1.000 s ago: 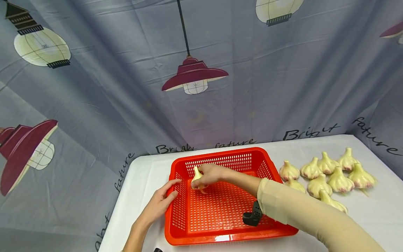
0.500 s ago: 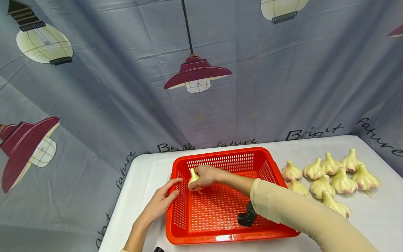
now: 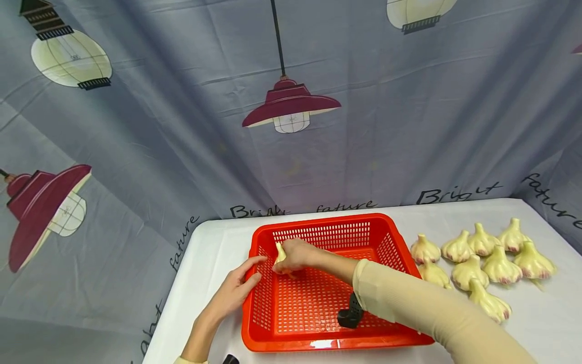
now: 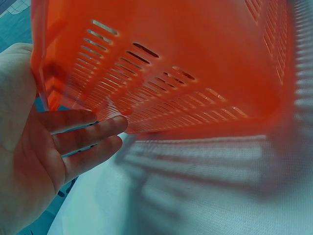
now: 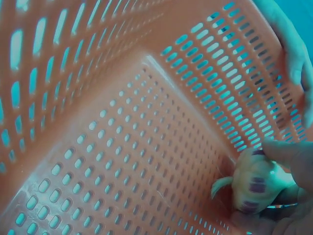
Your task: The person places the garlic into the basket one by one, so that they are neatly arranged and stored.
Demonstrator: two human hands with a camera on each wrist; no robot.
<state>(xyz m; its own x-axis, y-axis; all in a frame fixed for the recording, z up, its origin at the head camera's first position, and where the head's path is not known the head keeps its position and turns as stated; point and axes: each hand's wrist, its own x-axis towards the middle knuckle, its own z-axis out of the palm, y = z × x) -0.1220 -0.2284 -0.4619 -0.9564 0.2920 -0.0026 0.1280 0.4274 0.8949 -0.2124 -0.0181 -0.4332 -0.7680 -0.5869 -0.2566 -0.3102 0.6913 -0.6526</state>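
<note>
1. Head view: we see the right hand (image 3: 297, 254) pinching a garlic bulb (image 5: 251, 180) inside the red basket (image 3: 273, 346), near its left wall.
2. We see the left hand (image 3: 234, 288) relaxed at the left rim, three fingers extended outside the wall.
3. We cannot tell whether the pinched bulb touches the basket's floor.
4. Right of the basket, we see other bulbs (image 3: 501, 266) on the white table (image 3: 547, 316).

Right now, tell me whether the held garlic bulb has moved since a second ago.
Yes. In the head view, the garlic bulb has shifted left, toward the left wall of the red basket.
</note>
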